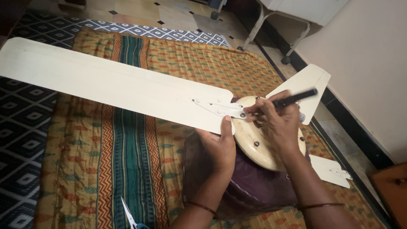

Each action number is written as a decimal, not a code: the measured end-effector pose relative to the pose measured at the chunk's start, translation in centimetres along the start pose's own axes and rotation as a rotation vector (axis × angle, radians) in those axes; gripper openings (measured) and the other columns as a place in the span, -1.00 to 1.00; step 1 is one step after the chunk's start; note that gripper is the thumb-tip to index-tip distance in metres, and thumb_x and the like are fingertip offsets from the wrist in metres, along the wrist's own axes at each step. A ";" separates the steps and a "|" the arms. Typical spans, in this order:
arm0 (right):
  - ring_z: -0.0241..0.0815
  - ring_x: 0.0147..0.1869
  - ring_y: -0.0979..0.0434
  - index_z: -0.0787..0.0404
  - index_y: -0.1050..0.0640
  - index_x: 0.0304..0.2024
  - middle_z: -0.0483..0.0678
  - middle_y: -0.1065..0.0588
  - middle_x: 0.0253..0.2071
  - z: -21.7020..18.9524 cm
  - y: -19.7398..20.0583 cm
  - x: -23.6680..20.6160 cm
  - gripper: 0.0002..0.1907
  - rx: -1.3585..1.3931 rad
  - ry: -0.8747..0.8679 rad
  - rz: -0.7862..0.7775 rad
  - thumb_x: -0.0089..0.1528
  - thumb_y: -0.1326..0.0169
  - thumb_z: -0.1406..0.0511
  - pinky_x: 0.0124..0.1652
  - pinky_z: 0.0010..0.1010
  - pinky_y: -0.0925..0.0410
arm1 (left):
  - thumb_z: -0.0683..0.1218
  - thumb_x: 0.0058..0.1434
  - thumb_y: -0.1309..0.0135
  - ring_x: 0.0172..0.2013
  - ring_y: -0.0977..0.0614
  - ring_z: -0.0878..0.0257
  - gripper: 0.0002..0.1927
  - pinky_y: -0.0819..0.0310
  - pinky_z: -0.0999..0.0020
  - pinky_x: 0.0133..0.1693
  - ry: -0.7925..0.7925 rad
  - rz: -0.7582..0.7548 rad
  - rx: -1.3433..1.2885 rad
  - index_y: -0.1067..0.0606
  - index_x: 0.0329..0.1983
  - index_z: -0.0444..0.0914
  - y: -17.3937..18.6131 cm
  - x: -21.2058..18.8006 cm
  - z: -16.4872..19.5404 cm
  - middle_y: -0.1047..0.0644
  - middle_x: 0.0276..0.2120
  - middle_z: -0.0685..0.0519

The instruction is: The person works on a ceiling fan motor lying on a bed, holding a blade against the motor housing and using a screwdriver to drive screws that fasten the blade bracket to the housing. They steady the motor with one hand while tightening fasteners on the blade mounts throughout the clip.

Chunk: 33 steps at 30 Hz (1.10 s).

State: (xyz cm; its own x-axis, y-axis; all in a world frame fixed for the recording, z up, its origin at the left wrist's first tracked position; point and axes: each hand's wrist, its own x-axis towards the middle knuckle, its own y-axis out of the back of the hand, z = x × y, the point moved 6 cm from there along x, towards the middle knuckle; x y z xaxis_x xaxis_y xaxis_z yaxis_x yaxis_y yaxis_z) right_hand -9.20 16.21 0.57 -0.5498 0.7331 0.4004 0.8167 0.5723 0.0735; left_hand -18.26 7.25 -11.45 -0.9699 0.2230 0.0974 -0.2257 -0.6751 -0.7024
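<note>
Three cream blades spread from the round fan motor (258, 146), which rests on a dark purple cushion (250, 191) over a patterned cloth (127, 152). Left of the motor, the long blade (106, 85) runs its axis toward the upper left. Scissors (129, 216) lie below it. The left hand (220, 146) grips this blade's inner end. The right hand (275, 121), over the motor, holds a black screwdriver (294, 98) pointing upper right. Two shorter blades lie right of the motor.

You have a tiled floor (178, 12) under a patterned dark rug (25, 123); over the rug lies an orange quilt (85, 169), with scissors (129, 216) and a maroon cushion (254, 191) resting on the quilt.
</note>
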 end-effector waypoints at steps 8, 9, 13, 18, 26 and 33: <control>0.09 -0.04 -0.66 0.23 -0.25 0.01 0.26 -0.51 -0.23 -0.5 -0.6 0.0 -0.55 0.044 -0.047 -0.156 0.44 0.29 -0.03 -0.06 -0.21 -0.55 | -0.16 0.25 -0.20 0.14 -0.53 0.08 -0.23 -0.43 0.25 0.15 -0.036 0.002 0.016 -0.08 0.40 -0.49 -0.1 0.1 0.2 -0.42 0.19 -0.28; 0.08 -0.03 -0.66 0.25 -0.27 0.03 0.25 -0.52 -0.23 -0.4 -0.5 0.0 -0.51 0.054 -0.053 -0.165 0.44 0.31 -0.04 -0.04 -0.22 -0.55 | -0.16 0.25 -0.19 0.14 -0.53 0.08 -0.23 -0.43 0.25 0.15 -0.042 -0.003 0.006 -0.08 0.39 -0.49 -0.2 0.1 0.3 -0.42 0.18 -0.28; 0.07 0.02 -0.66 0.34 -0.28 0.15 0.18 -0.52 -0.14 0.1 0.1 0.1 -0.42 0.057 -0.031 -0.167 0.44 0.29 -0.05 -0.05 -0.23 -0.55 | -0.17 0.24 -0.19 0.10 -0.56 0.09 -0.25 -0.46 0.26 0.12 -0.021 0.007 0.029 -0.10 0.38 -0.49 -0.1 0.0 0.2 -0.45 0.15 -0.27; -0.04 -0.01 -0.54 0.43 -0.30 0.44 0.09 -0.45 -0.09 0.2 1.4 -0.1 -0.39 -0.018 0.029 -0.057 0.54 0.13 0.08 -0.09 -0.29 -0.47 | -0.18 0.25 -0.19 0.10 -0.56 0.10 -0.26 -0.46 0.27 0.13 0.003 -0.006 -0.026 -0.10 0.38 -0.49 -0.3 0.0 0.1 -0.47 0.15 -0.27; 0.01 0.02 -0.63 0.25 -0.14 0.43 0.19 -0.54 -0.07 -1.5 0.8 -0.7 -0.45 0.067 0.110 0.003 0.45 0.10 0.20 -0.06 -0.26 -0.55 | -0.20 0.25 -0.18 0.12 -0.54 0.11 -0.23 -0.43 0.28 0.14 -0.018 0.001 -0.042 -0.06 0.41 -0.47 -0.3 -0.1 0.1 -0.43 0.19 -0.26; 0.01 0.05 -0.63 0.25 -0.22 0.40 0.20 -0.54 -0.03 -1.7 0.6 -1.1 -0.55 0.088 0.149 -0.056 0.52 0.16 0.19 0.06 -0.24 -0.53 | -0.21 0.26 -0.18 0.12 -0.54 0.11 -0.27 -0.43 0.28 0.16 -0.035 -0.005 -0.053 -0.10 0.39 -0.48 -0.4 -0.1 -0.3 -0.45 0.18 -0.25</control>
State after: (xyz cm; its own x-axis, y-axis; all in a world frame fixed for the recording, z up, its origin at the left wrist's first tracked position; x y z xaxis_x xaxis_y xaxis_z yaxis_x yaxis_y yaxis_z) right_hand -7.83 15.16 1.72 -0.5567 0.6403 0.5292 0.7635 0.6454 0.0222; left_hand -17.98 7.76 -11.40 -0.9716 0.2009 0.1253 -0.2266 -0.6353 -0.7383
